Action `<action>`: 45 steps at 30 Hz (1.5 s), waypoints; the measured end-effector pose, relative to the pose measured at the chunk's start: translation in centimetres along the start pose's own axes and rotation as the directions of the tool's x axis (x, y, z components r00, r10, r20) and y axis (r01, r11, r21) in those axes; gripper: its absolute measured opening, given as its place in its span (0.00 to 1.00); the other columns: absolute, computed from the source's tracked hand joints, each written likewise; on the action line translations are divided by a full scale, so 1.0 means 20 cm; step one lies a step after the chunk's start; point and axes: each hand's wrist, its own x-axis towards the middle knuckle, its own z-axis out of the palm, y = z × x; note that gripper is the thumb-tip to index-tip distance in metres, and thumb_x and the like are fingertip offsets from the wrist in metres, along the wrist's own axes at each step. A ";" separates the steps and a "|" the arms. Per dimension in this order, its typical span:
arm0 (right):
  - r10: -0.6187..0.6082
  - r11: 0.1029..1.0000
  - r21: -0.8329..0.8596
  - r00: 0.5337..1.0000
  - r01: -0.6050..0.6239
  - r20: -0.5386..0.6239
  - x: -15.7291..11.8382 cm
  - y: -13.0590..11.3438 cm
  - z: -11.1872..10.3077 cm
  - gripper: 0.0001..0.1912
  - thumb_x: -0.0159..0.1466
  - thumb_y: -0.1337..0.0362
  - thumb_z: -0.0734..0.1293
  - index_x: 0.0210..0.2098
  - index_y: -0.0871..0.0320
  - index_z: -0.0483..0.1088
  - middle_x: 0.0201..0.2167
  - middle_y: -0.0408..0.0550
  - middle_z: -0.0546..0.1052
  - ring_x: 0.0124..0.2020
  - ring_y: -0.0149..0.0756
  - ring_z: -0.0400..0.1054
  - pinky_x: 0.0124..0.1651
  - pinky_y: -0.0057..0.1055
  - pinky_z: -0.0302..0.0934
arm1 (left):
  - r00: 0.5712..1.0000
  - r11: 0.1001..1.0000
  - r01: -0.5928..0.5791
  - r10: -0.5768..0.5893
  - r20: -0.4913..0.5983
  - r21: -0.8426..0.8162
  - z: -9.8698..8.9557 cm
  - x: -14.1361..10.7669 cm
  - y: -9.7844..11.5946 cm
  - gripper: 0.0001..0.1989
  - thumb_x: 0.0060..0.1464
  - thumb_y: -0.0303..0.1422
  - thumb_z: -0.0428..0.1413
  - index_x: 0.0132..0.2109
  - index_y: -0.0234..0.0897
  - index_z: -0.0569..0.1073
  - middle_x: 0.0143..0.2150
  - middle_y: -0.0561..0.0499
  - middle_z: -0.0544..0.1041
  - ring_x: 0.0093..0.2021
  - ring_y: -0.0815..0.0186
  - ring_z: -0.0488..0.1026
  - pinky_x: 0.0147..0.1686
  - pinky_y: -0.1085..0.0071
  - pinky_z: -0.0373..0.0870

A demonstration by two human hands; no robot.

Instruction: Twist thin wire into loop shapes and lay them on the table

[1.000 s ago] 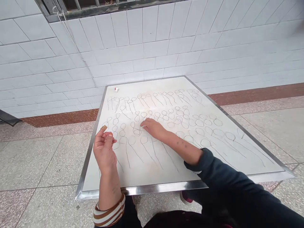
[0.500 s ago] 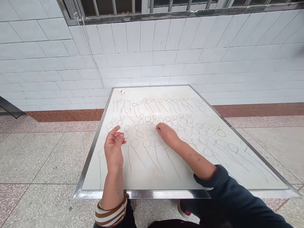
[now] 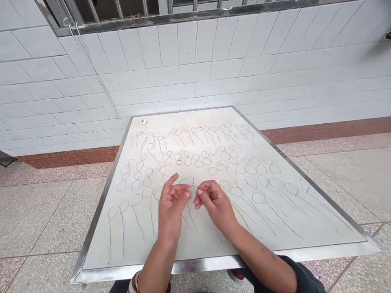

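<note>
Though apart, hands (image 3: 171, 204) pinched around wire (image 3: 192, 178)

bright diffuse light, soft shadows, wide-angle edge distortion

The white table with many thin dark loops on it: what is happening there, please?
A person's left hand and right hand are close together above the white table, fingertips pinched. They seem to hold a thin dark strand, though its ends are hard to see. Many looped strands lie in rough rows, some with one ring and a tail, others like figure eights.
</note>
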 end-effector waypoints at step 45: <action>0.211 0.845 0.437 0.943 -0.309 0.258 0.00 0.00 0.02 0.10 0.62 0.56 0.70 0.34 0.54 0.68 0.32 0.41 0.70 0.36 0.29 0.64 0.38 0.28 0.60 | 0.996 0.996 -0.040 0.047 -0.081 0.080 -0.01 0.01 0.00 0.17 0.54 0.36 0.61 0.51 0.40 0.75 0.41 0.47 0.82 0.43 0.63 0.77 0.44 0.67 0.70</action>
